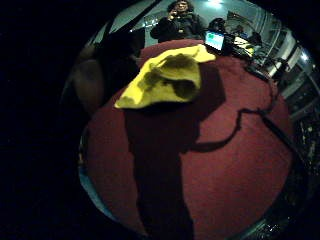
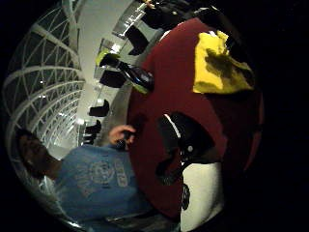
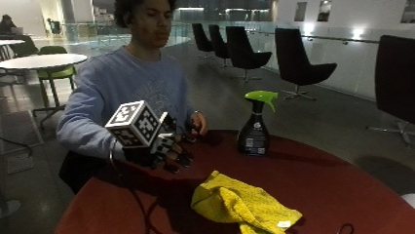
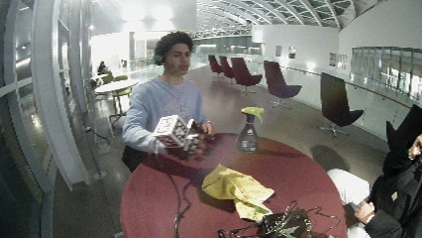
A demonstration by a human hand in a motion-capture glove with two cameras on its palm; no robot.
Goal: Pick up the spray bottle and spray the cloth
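Near the far edge of the round table (image 3: 337, 180), toward the side where the person sits, the spray bottle (image 3: 254, 130) stands upright on the dark red top. Its body is dark and see-through, with a label low on the front, a narrow neck and a bright green trigger head (image 3: 262, 97) whose nozzle points away from the person. Nothing touches it. From the thumb-side palm view the bottle (image 2: 133, 73) shows at the table's rim, well apart from the cloth (image 2: 218, 65).

That cloth (image 3: 241, 203) is yellow and lies crumpled in a loose heap around the middle of the table, with folds rising along its length and a small white tag at the corner nearest the outside camera. It sits well apart from the bottle and touches neither hand.

The gloved right hand (image 3: 165, 149) hangs in the air above the edge of the table closest to the person, between the person's chest and the cloth. Its fingers (image 3: 182, 160) are loosely bent and point downward, and it holds nothing. The bare left hand (image 3: 197, 124) rests at the table edge just beyond it, short of the bottle.

A thin black cable (image 1: 235, 127) trails across the tabletop beside the cloth.
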